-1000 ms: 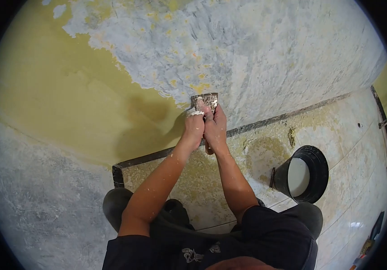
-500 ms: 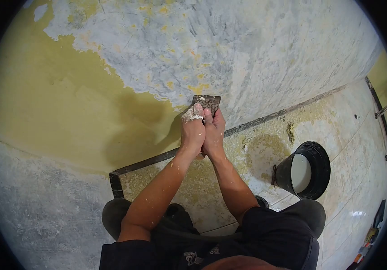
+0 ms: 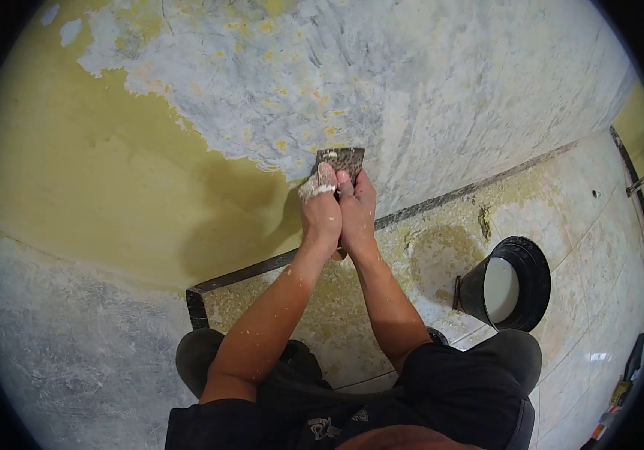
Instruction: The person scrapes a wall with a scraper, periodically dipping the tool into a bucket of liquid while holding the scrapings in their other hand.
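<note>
Both my hands are closed around a scraper [image 3: 343, 158], its wide, speckled blade pointing up against the wall. My left hand [image 3: 321, 214] has pale paint scrapings piled on its fingers. Right beside it, my right hand [image 3: 358, 211] wraps the other side of the tool, thumb toward the blade. Most of the handle is hidden by my hands; its end shows below them. Around the blade, the wall [image 3: 442, 82] is bare and grey-white with yellow specks, while yellow paint [image 3: 112, 180] covers the part to the left.
A black bucket [image 3: 530, 319] holding whitish liquid stands on the tiled floor at right. Paint flakes [image 3: 382, 300] litter the floor along the dark baseboard [image 3: 247, 271]. Some tools [image 3: 622, 390] lie at the far right edge. My knees are close below.
Both hands and the scraper have shifted slightly up along the wall. The bucket has stayed in place.
</note>
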`<act>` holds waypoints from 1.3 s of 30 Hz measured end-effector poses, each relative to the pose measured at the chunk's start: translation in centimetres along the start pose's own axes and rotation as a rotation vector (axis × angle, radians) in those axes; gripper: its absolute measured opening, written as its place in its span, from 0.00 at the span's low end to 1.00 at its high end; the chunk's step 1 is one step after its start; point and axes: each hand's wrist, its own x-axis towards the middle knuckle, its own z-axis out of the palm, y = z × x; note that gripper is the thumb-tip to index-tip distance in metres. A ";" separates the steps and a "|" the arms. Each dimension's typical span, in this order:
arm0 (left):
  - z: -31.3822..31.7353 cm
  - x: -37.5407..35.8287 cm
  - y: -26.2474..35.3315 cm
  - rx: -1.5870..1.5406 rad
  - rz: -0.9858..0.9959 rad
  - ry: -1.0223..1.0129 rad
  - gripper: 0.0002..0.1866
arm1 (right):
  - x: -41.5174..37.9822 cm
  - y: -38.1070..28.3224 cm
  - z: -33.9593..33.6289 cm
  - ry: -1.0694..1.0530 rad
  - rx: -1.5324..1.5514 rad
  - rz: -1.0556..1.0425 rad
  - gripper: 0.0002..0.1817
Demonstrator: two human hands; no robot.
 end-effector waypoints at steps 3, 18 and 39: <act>-0.4 -1.2 -1.8 0.205 0.127 0.035 0.27 | -1.2 1.6 -1.4 -0.038 0.068 0.074 0.10; -2.8 -0.7 -1.1 0.555 0.398 0.068 0.18 | -1.9 0.4 0.7 -0.044 0.318 0.213 0.10; -1.9 -0.3 -2.3 0.479 0.386 0.034 0.15 | -1.4 0.6 -0.2 0.020 0.317 0.230 0.09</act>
